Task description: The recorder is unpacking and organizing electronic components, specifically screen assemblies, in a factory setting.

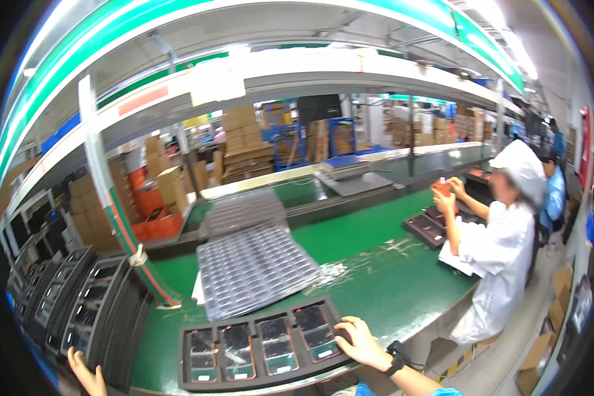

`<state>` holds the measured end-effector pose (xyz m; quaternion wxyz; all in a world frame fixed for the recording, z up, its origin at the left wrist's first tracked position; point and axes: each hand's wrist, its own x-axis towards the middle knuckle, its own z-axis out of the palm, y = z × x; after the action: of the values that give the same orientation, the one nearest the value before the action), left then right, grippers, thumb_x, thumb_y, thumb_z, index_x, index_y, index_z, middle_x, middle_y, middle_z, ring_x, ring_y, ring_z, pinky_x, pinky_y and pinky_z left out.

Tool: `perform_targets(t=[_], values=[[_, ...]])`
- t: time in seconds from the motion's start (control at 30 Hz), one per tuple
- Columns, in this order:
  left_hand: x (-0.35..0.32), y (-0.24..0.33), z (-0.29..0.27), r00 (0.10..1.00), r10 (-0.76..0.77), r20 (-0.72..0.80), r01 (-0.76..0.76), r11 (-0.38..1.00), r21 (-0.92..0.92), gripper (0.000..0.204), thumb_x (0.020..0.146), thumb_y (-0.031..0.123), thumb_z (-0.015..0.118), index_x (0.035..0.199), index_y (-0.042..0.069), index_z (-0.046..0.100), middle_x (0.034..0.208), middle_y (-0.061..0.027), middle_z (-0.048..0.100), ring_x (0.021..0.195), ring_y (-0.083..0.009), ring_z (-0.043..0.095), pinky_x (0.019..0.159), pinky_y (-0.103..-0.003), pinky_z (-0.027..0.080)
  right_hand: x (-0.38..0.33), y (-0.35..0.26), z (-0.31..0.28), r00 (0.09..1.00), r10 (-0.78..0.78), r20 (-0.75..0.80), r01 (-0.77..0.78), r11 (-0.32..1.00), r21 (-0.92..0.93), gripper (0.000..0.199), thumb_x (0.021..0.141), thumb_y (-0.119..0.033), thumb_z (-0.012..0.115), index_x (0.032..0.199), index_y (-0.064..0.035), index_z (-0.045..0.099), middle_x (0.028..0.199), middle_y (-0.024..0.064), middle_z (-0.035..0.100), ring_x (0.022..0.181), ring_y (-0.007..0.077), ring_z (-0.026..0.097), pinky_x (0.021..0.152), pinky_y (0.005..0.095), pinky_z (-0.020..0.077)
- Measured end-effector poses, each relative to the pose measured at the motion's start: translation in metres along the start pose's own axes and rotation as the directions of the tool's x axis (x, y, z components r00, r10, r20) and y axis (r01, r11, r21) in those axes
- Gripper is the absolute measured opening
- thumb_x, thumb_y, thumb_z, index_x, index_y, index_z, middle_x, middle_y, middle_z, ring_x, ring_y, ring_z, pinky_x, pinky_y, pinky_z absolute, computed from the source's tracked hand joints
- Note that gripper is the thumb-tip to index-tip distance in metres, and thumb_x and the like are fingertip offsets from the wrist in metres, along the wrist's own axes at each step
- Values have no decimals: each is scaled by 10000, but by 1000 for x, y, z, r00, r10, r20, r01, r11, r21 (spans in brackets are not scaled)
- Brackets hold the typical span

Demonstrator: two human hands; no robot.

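Note:
A black foam tray (252, 344) lies at the near edge of the green bench, holding several smartphones (278, 339) with orange-red rims, one per compartment. My right hand (358, 340) is closed around the tray's right end, with the fingers bent over its rim. At the lower left, my left hand (86, 375) has its fingers apart and holds nothing. It is close to a stack of similar black trays (127, 317), some with phones in them; whether it touches the stack I cannot tell.
Clear plastic blister trays (254, 267) lie beyond the phone tray. A metal post (122, 224) rises from the bench between them and the stack. To the right, a co-worker in white (501, 237) holds an orange item (444, 189) above dark trays (426, 228). A shelf runs overhead.

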<state>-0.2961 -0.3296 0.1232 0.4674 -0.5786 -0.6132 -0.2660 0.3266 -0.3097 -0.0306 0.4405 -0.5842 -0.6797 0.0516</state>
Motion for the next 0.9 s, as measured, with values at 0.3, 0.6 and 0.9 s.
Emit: perform_targets(t=[0.3,0.6,0.9], values=[[-67,137,36,519,-62,853,825,296,-481,402,951,293,592,1204,-19,572,1098,-150,647,933,-237,623,754,-340,510,10,6,-20,930,299,216,-326,940,101,612,897,-301,615,1354,42,397,1243,267,570,1115,353,599,938,399,487],[-64,158,12,205,213,955,979,-50,-199,318,943,340,590,1107,73,647,961,-17,604,818,-110,544,698,-255,418,-37,4,-65,734,503,456,-672,637,378,797,901,-421,648,1483,-38,260,1252,144,511,1142,192,478,942,315,406],[3,275,-57,260,430,864,955,-247,-164,400,940,145,560,1324,40,516,1222,-89,593,1112,-180,560,955,-301,428,-153,2,-174,627,769,122,-521,297,800,616,843,-133,674,1388,15,428,1281,123,567,1149,175,554,975,287,428]])
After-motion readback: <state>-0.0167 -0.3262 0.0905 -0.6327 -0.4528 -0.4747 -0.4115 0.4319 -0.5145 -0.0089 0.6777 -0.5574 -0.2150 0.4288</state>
